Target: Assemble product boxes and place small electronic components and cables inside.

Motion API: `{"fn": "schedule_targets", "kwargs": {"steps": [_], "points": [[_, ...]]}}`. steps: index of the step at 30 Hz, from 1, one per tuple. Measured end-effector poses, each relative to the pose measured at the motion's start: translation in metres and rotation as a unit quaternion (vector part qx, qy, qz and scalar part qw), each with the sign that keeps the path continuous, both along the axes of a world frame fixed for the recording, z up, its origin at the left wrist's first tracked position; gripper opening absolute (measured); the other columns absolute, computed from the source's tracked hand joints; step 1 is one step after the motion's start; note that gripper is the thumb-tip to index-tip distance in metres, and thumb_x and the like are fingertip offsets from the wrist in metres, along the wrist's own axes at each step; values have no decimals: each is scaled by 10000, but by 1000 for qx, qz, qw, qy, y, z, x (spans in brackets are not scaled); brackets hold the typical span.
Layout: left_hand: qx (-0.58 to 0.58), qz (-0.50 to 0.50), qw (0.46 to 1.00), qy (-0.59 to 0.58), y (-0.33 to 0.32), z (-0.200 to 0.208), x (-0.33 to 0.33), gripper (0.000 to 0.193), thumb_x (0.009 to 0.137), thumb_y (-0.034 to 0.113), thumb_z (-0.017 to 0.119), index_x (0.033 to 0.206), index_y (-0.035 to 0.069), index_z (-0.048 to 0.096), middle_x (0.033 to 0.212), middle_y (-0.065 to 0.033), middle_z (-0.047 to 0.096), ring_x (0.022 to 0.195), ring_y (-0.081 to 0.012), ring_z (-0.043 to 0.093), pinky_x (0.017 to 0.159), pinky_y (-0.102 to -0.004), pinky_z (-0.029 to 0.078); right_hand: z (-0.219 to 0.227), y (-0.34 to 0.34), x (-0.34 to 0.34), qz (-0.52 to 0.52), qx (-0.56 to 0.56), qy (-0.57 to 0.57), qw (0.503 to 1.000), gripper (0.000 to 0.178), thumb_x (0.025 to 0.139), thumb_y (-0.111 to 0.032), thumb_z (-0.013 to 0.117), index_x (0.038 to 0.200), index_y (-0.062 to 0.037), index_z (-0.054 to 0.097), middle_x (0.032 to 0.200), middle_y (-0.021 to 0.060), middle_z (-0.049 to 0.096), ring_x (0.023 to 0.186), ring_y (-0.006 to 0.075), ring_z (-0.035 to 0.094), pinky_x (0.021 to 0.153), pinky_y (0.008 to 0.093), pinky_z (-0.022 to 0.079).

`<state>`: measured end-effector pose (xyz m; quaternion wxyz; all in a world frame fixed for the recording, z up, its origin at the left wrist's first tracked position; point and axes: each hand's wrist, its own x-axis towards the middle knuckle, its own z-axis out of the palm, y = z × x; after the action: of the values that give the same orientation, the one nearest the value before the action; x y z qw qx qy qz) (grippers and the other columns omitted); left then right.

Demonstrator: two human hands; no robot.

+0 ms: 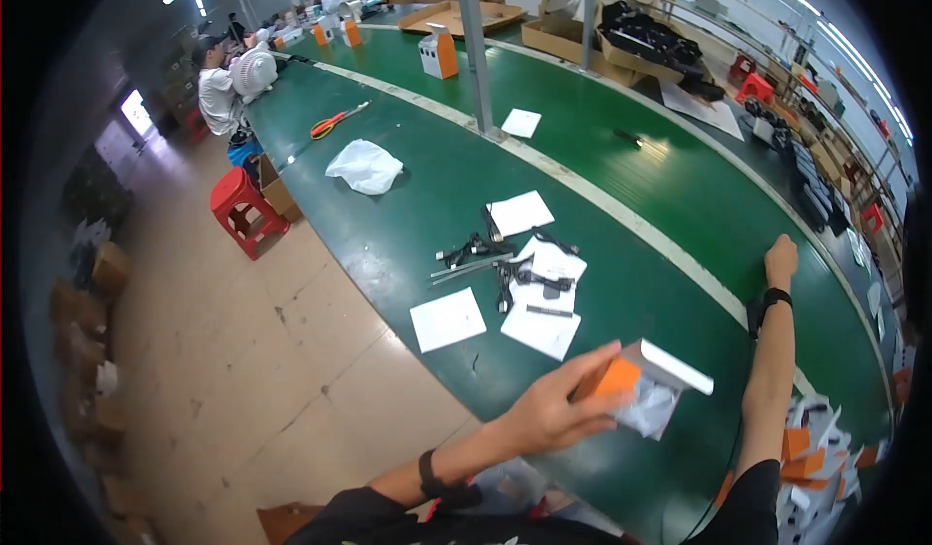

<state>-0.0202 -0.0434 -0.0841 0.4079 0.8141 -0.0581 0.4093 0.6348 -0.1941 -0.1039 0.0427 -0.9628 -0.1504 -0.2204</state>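
Note:
My left hand (563, 404) grips a small orange and white carton (617, 380) above the near part of the green table. The carton's white flap is raised, and a crumpled translucent bag (649, 411) shows inside it. My right arm stretches forward over the green belt on the right. At its end my right hand (781, 257) is closed, and whatever its fingers may hold is hidden. Beyond the carton lie white paper sheets (540, 335), with coiled black cables (537, 280) on and beside them. Another white sheet (448, 320) rests nearer the table's left edge.
A white plastic bag (365, 166) and orange-handled scissors (337, 121) lie farther along the table. A metal post (474, 50) rises from the pale divider strip. Orange and white cartons (439, 55) stand far off. Folded cartons (804, 458) are heaped at lower right. A person (219, 89) is beside a fan.

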Motion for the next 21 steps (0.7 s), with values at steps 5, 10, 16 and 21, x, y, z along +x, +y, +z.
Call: {"fn": "schedule_targets", "kwargs": {"steps": [5, 10, 16, 21], "points": [[15, 32, 999, 17, 17, 0, -1, 785, 888, 147, 931, 1576, 103, 556, 1666, -313, 495, 1507, -495, 555, 1173, -520, 544, 72, 31, -173, 24, 119, 27, 992, 293, 953, -270, 752, 1150, -59, 803, 1187, 260, 799, 1117, 486, 762, 971, 546, 618], [-85, 23, 996, -15, 9, 6, 8, 790, 982, 129, 844, 1643, 27, 424, 1625, -269, 560, 1486, -400, 595, 1152, -501, 552, 213, -32, -470, 305, 368, -35, 877, 243, 940, -96, 780, 1164, -86, 875, 1021, 84, 860, 911, 162, 774, 803, 317, 589], [-244, 10, 970, 9, -10, 18, 6, 641, 1047, 101, 768, 1587, 6, 435, 1559, -243, 596, 1407, -365, 649, 999, -422, 653, 184, -26, -576, 414, 171, -49, 893, 161, 817, -27, 779, 954, -65, 854, 865, 96, 794, 819, 324, 719, 708, 410, 601], [-253, 54, 966, 5, -12, 19, 0, 636, 1057, 99, 753, 1583, 7, 409, 1514, -245, 620, 1246, -319, 727, 821, -333, 702, 154, 4, -551, 363, 38, -33, 930, 39, 790, -51, 742, 772, -22, 762, 827, 193, 762, 812, 385, 772, 694, 472, 605]]}}
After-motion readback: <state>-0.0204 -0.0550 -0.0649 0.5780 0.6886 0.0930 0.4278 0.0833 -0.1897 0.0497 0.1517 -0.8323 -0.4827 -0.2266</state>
